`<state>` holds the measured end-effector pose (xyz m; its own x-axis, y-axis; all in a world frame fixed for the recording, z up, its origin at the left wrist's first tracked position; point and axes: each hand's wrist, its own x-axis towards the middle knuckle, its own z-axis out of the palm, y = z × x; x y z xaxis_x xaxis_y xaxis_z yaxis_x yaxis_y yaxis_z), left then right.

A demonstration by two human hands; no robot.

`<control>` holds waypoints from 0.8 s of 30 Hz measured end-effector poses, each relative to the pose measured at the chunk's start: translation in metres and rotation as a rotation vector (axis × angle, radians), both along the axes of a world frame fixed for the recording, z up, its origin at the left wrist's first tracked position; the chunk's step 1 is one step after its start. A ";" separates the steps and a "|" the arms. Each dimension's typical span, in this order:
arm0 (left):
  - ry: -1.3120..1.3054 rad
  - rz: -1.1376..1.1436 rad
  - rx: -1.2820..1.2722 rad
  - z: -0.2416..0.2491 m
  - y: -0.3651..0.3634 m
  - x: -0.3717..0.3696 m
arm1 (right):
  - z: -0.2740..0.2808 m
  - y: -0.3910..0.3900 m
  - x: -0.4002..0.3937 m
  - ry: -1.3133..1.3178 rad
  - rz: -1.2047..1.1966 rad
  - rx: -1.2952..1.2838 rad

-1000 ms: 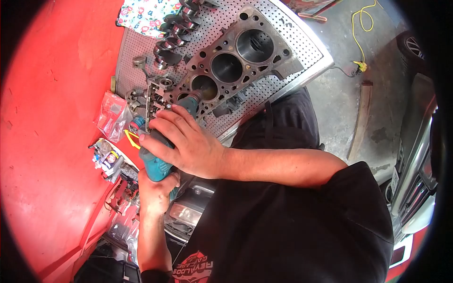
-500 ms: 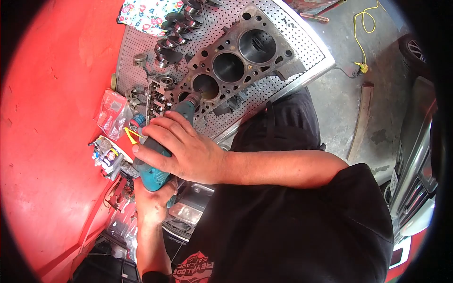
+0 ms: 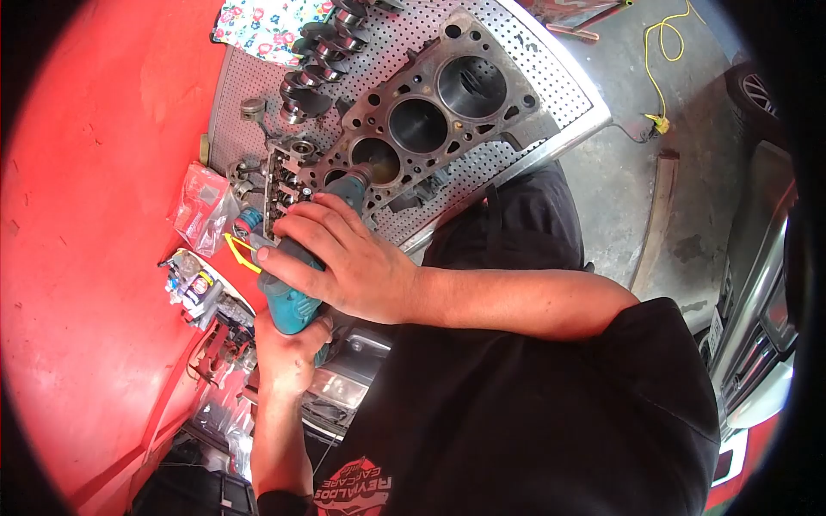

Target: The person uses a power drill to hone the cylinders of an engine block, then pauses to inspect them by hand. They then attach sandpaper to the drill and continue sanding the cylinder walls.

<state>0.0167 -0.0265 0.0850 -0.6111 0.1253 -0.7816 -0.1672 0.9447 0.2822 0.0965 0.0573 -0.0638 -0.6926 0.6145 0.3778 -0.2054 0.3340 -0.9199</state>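
A teal and black power drill [image 3: 292,307] is held in both my hands, pointing up and right. My left hand [image 3: 288,353] wraps round its handle at the lower end. Over the top of the drill body lies my right hand [image 3: 348,262], its fingers bent round the housing. The drill's nose is at a cylinder bore [image 3: 387,163] of the engine block [image 3: 447,133], and the tool in its chuck is hidden or too blurred to make out. Two more bores show further up the block, and another is partly covered beside the drill.
The block lies on a perforated metal table [image 3: 568,86]. Close by are a crankshaft [image 3: 314,64], a floral cloth [image 3: 267,30], a piston [image 3: 253,107] and a cylinder-head-like part [image 3: 280,185]. A plastic packet [image 3: 200,202] sits left. A yellow cord [image 3: 658,77] lies on the floor.
The drill and both hands have moved slightly up and right. Its nose now reaches further into the bore. The engine block stays in place.
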 end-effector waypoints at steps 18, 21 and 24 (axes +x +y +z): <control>-0.011 -0.009 0.016 -0.005 0.000 0.001 | -0.005 0.001 0.000 0.019 0.011 -0.018; 0.005 -0.011 0.016 -0.003 0.001 0.003 | -0.003 0.001 0.001 0.016 0.015 -0.016; 0.013 -0.007 0.011 -0.003 0.002 0.004 | -0.003 0.000 0.000 0.015 0.007 -0.006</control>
